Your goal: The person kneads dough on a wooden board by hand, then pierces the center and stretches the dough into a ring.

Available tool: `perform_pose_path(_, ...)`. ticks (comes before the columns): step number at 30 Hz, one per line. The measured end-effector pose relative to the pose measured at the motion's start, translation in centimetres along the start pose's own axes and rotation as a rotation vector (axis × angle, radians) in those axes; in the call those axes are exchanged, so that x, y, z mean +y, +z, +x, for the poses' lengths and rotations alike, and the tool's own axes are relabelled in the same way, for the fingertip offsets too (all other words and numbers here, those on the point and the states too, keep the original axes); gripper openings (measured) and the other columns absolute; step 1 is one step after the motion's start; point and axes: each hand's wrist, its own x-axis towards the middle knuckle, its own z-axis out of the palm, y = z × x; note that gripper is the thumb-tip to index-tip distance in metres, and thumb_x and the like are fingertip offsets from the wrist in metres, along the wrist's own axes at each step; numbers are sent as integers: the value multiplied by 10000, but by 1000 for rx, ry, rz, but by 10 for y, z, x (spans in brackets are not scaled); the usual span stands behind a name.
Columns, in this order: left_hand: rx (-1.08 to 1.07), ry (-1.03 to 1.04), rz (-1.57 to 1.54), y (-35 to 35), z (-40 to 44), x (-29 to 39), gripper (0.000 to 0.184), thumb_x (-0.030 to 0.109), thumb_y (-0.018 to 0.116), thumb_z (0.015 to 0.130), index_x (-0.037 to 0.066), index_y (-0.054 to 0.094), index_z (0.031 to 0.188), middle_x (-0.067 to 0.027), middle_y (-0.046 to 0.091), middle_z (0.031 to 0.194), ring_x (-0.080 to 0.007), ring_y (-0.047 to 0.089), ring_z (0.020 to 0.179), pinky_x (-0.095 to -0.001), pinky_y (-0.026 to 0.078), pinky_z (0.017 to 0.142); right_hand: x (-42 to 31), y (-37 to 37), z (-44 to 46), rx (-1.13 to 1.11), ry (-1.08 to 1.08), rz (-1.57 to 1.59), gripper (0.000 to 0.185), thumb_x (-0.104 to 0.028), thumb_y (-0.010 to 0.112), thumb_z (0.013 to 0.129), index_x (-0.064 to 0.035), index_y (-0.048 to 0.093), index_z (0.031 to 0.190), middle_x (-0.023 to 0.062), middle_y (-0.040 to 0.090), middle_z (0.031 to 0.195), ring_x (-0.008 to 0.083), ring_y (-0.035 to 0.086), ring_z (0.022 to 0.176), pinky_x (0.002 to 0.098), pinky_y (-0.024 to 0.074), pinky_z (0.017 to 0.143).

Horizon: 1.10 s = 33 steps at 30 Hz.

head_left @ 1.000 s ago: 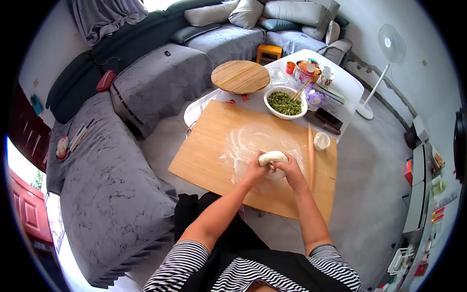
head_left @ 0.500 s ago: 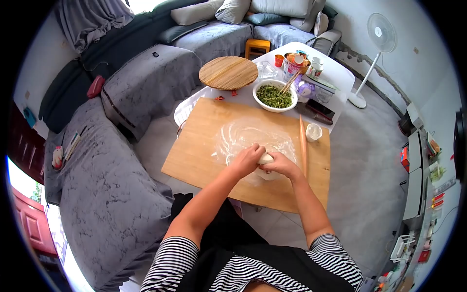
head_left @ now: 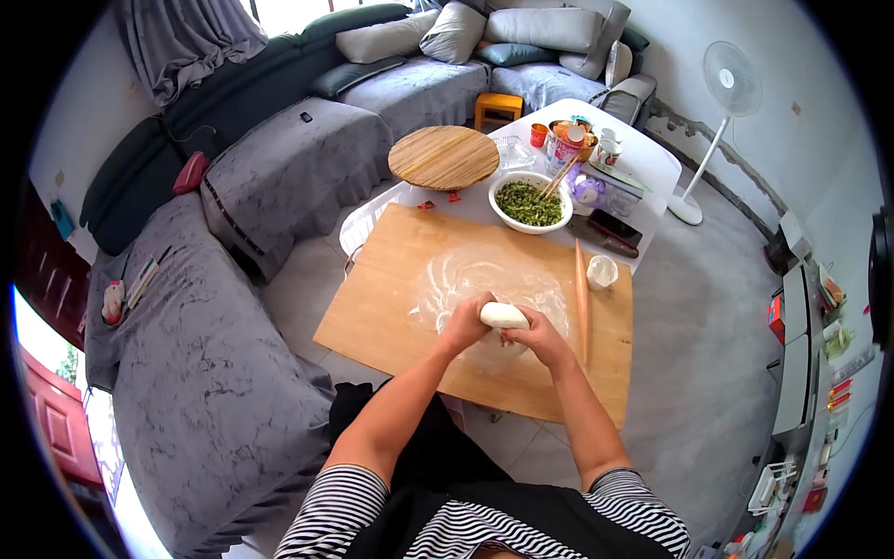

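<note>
A smooth white lump of dough (head_left: 504, 316) is held between my two hands, over the floured middle of a wooden board (head_left: 382, 279). My left hand (head_left: 468, 322) closes on the dough's left end. On its right end, my right hand (head_left: 543, 335) grips with the thumb near the top; some of its fingers are hidden beneath the dough. White flour (head_left: 447, 279) lies smeared across the board around my hands. To the right, a wooden rolling pin (head_left: 583, 298) rests lengthwise on the board, beside a small white cup (head_left: 602, 272) of what looks like flour.
Beyond the board, a white table (head_left: 652, 154) bears a white bowl (head_left: 495, 206) of chopped green filling with chopsticks (head_left: 560, 175), a round slatted lid (head_left: 444, 156), a phone (head_left: 615, 226) and several containers. A grey-covered sofa (head_left: 214, 391) curves along the left. A standing fan (head_left: 732, 79) is at the back right.
Both hands have turned the dough so more of it shows above the fingers. My hands appear slightly raised. The whole view has shifted a little downward in the frame.
</note>
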Motion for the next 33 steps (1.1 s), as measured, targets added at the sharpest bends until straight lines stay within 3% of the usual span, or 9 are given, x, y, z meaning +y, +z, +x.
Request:
perform_pose_path(9, -6, 480, 389, -8, 18, 35, 288, 41, 662, 636, 35, 524, 889, -151, 558, 882, -349, 562, 861, -411, 466, 735, -10, 3, 5, 64, 102, -314, 344, -140, 722, 747, 1, 584, 1029, 44, 642, 817, 137, 621, 812, 278, 479, 768)
perform_pose_path(13, 16, 449, 342, -5, 13, 28, 330, 70, 706, 623, 28, 519, 892, -147, 563, 882, -360, 558, 866, -420, 470, 738, -17, 1, 12, 92, 201, -355, 266, -103, 695, 754, -6, 604, 984, 42, 641, 795, 124, 608, 731, 273, 484, 698)
perform_pose_path(16, -11, 179, 243, -4, 4, 33, 366, 66, 739, 642, 18, 524, 933, -150, 578, 925, -334, 583, 881, -399, 491, 738, -6, -4, 11, 129, 124, -196, 275, -69, 682, 751, 3, 609, 1007, 48, 645, 824, 118, 600, 716, 267, 475, 653)
perform_pose_path(18, -32, -200, -185, -5, 7, 31, 380, 46, 743, 674, 23, 536, 992, -159, 614, 970, -276, 623, 907, -363, 507, 741, -4, -2, 12, 174, -9, 20, 313, -67, 690, 758, -2, 595, 1049, 41, 639, 843, 111, 593, 728, 259, 470, 685)
perform_pose_path(19, 2, -203, -228, -6, 5, 28, 367, 5, 693, 707, 38, 544, 1040, -159, 642, 957, -219, 642, 896, -325, 509, 738, -7, -1, 12, 149, -29, 70, 329, -77, 686, 778, -9, 579, 1081, 34, 630, 864, 108, 586, 749, 255, 464, 711)
perform_pose_path(23, 124, -190, -531, 14, -3, 12, 360, -20, 666, 694, 37, 555, 1032, -141, 652, 890, -201, 641, 860, -312, 501, 738, -16, 8, 12, 128, -41, 166, 327, -91, 670, 797, -5, 572, 1096, 33, 628, 872, 112, 584, 757, 260, 463, 707)
perform_pose_path(25, 219, -38, -285, 11, -2, 2, 270, -22, 649, 716, 29, 568, 968, -138, 662, 881, -201, 655, 839, -312, 505, 700, -16, 9, 4, 71, -47, 155, 342, -118, 663, 813, -5, 561, 1120, 32, 626, 879, 116, 585, 770, 254, 456, 712)
perform_pose_path(29, 127, -114, -214, -8, 10, 1, 277, -41, 636, 691, 29, 557, 948, -168, 647, 911, -255, 646, 873, -338, 497, 743, -4, 12, -6, 61, -17, 79, 411, -179, 694, 802, -9, 551, 1148, 38, 635, 893, 128, 591, 808, 267, 437, 789)
perform_pose_path(33, 45, 98, 127, -14, 10, 35, 331, -20, 689, 636, 42, 556, 933, -131, 619, 880, -301, 627, 813, -352, 504, 686, -6, 4, -1, 69, 94, -78, 444, -210, 724, 783, -8, 550, 1138, 38, 637, 897, 121, 587, 816, 272, 435, 805)
